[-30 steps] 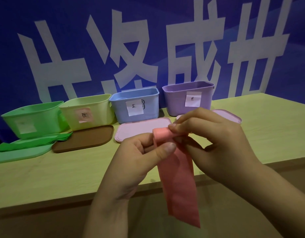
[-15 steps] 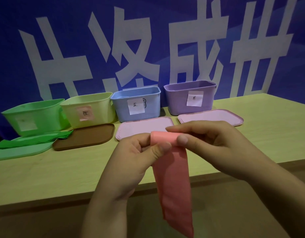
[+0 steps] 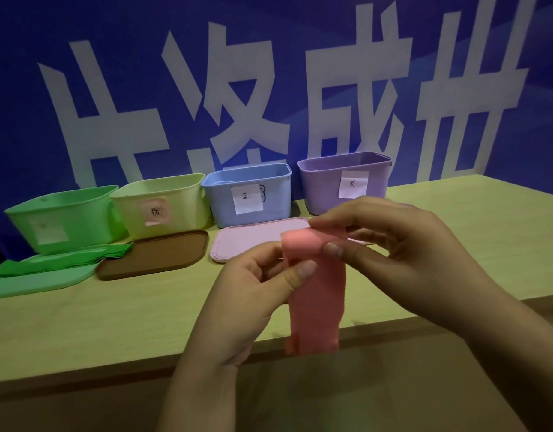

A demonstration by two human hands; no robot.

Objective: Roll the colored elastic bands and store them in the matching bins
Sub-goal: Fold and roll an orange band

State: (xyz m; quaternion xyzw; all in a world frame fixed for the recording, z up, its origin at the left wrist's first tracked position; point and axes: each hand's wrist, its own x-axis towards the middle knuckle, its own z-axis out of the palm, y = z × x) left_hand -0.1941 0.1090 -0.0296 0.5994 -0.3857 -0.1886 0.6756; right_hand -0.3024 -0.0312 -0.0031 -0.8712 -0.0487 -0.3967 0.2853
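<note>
The pink band (image 3: 312, 294) is up in the air, in front of the near edge of the table (image 3: 456, 244), not lying on it. Its top end is now a small fat roll, and that roll looks thicker than it did a moment ago. The loose tail hanging down is shorter too; before, it reached much lower. So the rolling is going well, but a good piece of band is still left to wind up.

The left hand (image 3: 253, 291) holds the band just under the roll, thumb pressed on the front. The right hand (image 3: 403, 244) pinches the roll itself between thumb and fingers. Both hands are gripping the band, as they were before.

Far back on the table stand four bins in a row. From the left there is a green bin (image 3: 60, 216), a yellow bin (image 3: 163, 204) with a pink label, a blue bin (image 3: 247, 194) and a purple bin (image 3: 343, 182). I think the pink roll goes in the one with the pink label, though the writing is too small to read.

In front of the bins lie a green lid (image 3: 35, 282), with folded green bands (image 3: 66, 260) on it, a brown lid (image 3: 153, 257) and a pink lid (image 3: 256, 238).
</note>
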